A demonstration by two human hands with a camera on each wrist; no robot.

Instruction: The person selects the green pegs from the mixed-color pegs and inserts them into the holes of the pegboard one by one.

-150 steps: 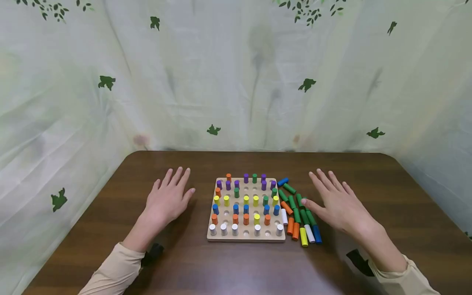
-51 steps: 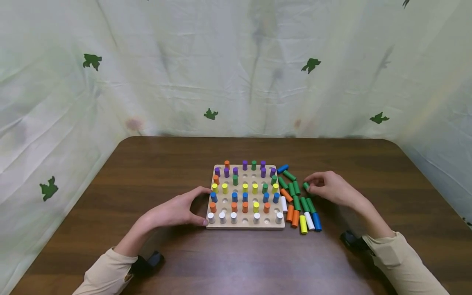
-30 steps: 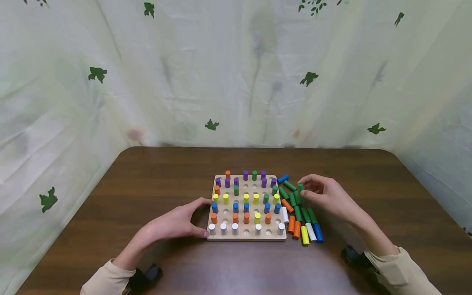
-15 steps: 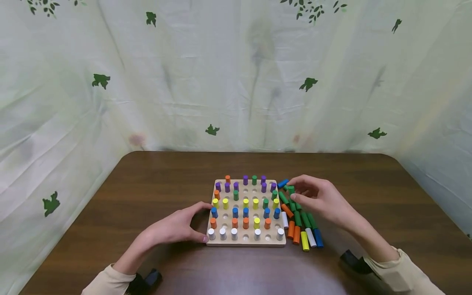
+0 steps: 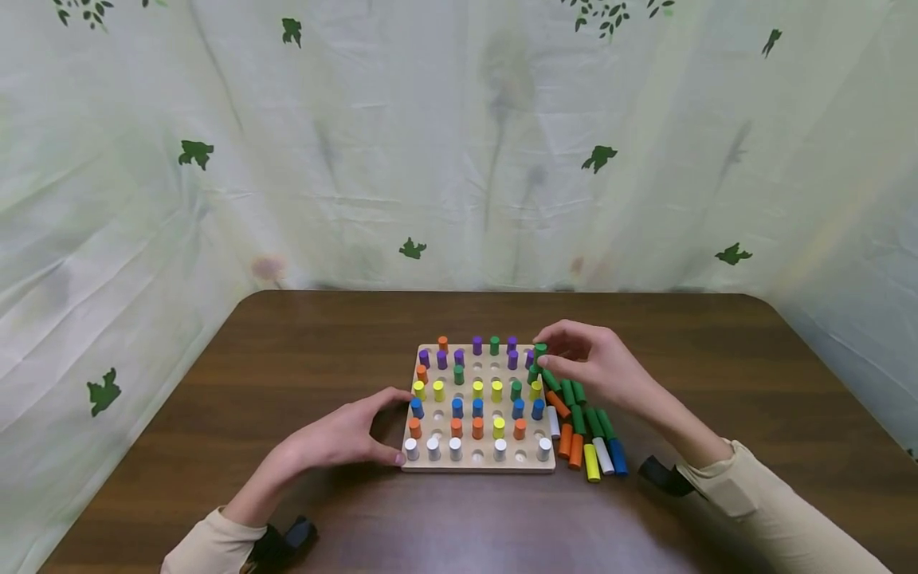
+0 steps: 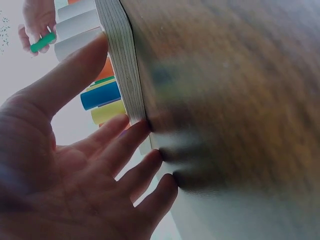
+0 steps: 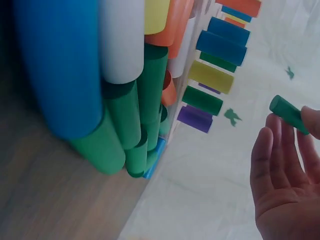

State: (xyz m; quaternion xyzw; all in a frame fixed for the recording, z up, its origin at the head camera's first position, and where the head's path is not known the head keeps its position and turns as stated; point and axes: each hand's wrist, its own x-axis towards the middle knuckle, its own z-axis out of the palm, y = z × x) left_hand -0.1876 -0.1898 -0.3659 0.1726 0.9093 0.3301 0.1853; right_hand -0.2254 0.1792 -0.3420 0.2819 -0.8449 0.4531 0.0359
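Note:
A wooden pegboard carries rows of purple, green, yellow, blue, orange and white pegs, with some bare holes. My left hand touches its left side: the thumb lies at the near left corner and the forefinger farther up that edge. In the left wrist view the other fingers reach down to the tabletop, nearly straight. My right hand pinches a green peg between thumb and fingers, raised over the board's far right corner. The right wrist view shows that peg tilted in the fingertips.
Loose pegs lie on the table against the board's right side: several green pegs, orange pegs, white, a yellow peg and a blue peg. A brown table meets a pale leaf-patterned cloth behind.
Both hands were spread apart above the table. The left came to the board's left edge and stayed; the right picked up a green peg from the pile and carried it left over the board.

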